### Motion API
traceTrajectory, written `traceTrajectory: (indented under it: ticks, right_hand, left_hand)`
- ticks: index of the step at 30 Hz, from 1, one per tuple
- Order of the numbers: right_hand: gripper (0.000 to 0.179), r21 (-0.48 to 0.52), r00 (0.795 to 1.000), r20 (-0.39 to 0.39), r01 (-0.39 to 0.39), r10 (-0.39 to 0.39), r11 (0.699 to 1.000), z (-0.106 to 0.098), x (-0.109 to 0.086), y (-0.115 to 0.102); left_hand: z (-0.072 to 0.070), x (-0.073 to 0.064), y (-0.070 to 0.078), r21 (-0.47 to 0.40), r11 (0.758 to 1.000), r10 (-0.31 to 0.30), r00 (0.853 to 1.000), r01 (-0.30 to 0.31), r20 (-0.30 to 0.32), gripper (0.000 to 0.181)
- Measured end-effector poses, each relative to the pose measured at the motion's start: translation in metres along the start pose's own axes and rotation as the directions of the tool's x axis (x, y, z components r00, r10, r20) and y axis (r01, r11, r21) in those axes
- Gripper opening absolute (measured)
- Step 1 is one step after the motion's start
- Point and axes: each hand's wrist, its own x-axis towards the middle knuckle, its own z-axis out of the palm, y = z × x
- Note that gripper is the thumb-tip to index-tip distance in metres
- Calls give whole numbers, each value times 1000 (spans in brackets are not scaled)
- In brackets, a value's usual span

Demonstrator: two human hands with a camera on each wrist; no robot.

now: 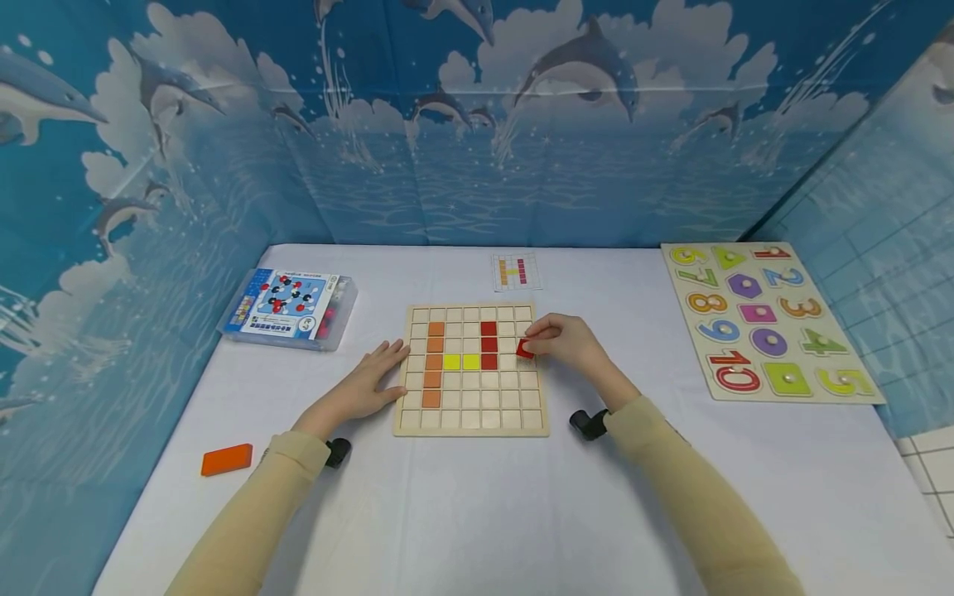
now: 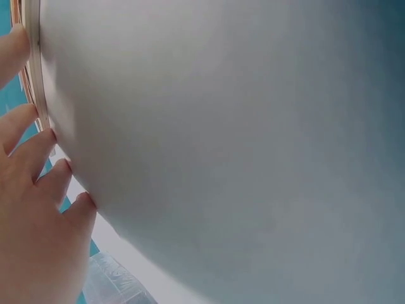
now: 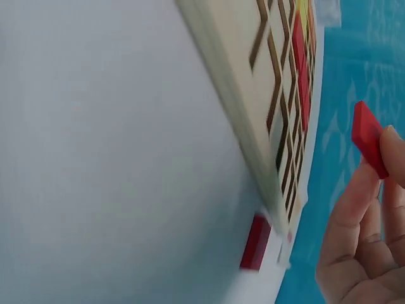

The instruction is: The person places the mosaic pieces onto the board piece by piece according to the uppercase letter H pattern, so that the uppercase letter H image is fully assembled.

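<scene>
A wooden grid board [image 1: 471, 431] lies on the table, holding a column of several orange tiles [image 1: 433, 362], two yellow tiles [image 1: 451, 362] and a column of three red tiles [image 1: 489, 344]. My left hand [image 1: 363, 382] rests at the board's left edge with its fingers spread; the left wrist view shows its fingertips by the wooden rim [image 2: 33, 69]. Between thumb and fingers, my right hand [image 1: 568, 341] pinches a red tile [image 3: 369, 138] over the board's right edge. A dark red block [image 3: 256, 242] lies on the table beside the rim in the right wrist view.
Behind the board lies a small card [image 1: 517, 273] printed with a coloured grid pattern. A number puzzle board [image 1: 775, 323] occupies the right side. At the left are a clear plastic case [image 1: 289, 306] with a molecule picture and an orange block [image 1: 227, 460].
</scene>
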Motion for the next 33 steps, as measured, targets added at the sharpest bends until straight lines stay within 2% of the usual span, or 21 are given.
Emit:
traceTrajectory:
  ticks: [5,14,21,29,33]
  right_hand:
    - [23,-49,997,59,52,-49,997,21,-5,-3]
    - [9,-140,987,145,89,-69,986,48,-6,-9]
    - [3,-226,986,152,107,-73,968,52,-7,-17]
    - [3,-266,976,167,180,-139,947,55,-7,-15]
    - [7,-333,970,168,222,-174,917,56,-7,-14]
  left_hand:
    - [0,0,0,-3,1000,1,1000,-1,1,73]
    - [2,0,1,-9,1000,-19,1000,19,10,73]
    - [1,0,2,-5,1000,-16,1000,16,6,73]
    - [1,0,2,-9,1000,-18,1000,18,9,73]
    - [1,1,1,-13,1000,-18,1000,18,10,73]
